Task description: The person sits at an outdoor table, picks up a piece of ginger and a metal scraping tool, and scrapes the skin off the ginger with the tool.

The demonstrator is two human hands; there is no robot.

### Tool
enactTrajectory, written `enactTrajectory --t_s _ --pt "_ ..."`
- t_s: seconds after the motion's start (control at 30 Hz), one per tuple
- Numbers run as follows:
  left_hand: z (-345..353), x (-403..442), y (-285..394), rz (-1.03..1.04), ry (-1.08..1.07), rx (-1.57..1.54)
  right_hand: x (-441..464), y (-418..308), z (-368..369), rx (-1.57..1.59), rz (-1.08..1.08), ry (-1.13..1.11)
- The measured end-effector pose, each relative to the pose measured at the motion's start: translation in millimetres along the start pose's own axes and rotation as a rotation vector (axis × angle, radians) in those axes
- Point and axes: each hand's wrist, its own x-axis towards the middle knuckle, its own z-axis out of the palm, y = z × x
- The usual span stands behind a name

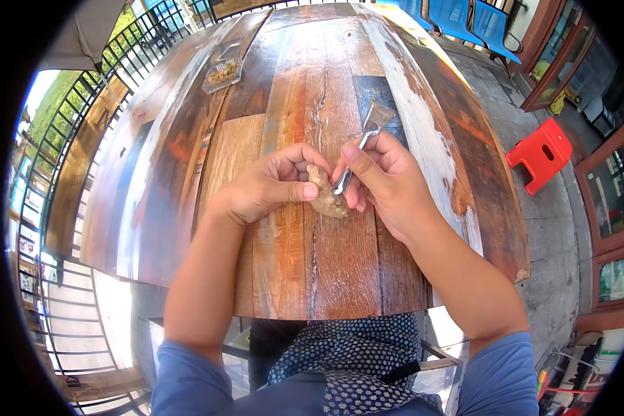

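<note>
Over the wooden table (277,291), my left hand (274,180) pinches a knobby, light-brown ginger root (329,202) between thumb and fingers. A shiny metal spoon (367,142) is in my right hand (388,177), slanted, with its wide end up and away from me. The lower end of its handle touches or nearly touches the right side of the root. Some fingertips of my right hand are close beside the root; whether they press on it is unclear.
A clear plastic container (222,75) with small yellowish pieces stands at the table's far left. Beyond the right edge are a red stool (541,156) and blue chairs (457,21). Black railings (55,173) run along the left.
</note>
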Motion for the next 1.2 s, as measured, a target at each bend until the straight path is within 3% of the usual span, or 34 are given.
enactTrajectory --t_s 1.2 --pt "2.1 -1.0 2.4 -0.003 0.018 0.012 -0.5 -0.5 0.7 -0.003 -0.016 0.007"
